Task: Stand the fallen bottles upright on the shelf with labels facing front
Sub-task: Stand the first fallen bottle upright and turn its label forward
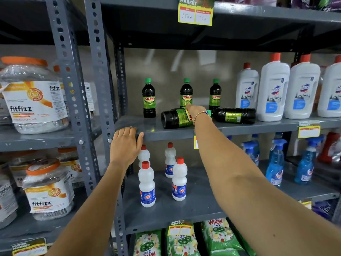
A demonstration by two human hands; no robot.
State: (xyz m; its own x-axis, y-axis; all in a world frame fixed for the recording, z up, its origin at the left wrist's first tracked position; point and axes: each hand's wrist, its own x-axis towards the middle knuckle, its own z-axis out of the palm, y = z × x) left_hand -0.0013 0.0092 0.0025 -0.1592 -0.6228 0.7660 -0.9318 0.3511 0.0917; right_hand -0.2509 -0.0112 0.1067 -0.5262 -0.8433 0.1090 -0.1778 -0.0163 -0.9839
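Observation:
Two dark bottles with green-yellow labels lie on their sides on the grey shelf (pixel 132 124). The left fallen bottle (pixel 175 118) points its base toward me; the right fallen bottle (pixel 234 115) lies with its green cap to the left. Three matching bottles stand upright behind them: one at the left (pixel 149 98), one in the middle (pixel 186 94), one at the right (pixel 215 95). My right hand (pixel 196 109) reaches over the neck end of the left fallen bottle; its fingers are hidden, so the grip is unclear. My left hand (pixel 126 143) rests flat on the shelf's front edge.
Large white bottles with red caps (pixel 273 89) stand at the shelf's right. Below are small white bottles (pixel 146 183) and blue spray bottles (pixel 276 163). Clear jars with orange lids (pixel 33 95) fill the left rack. Grey perforated uprights (pixel 99 71) frame the bay.

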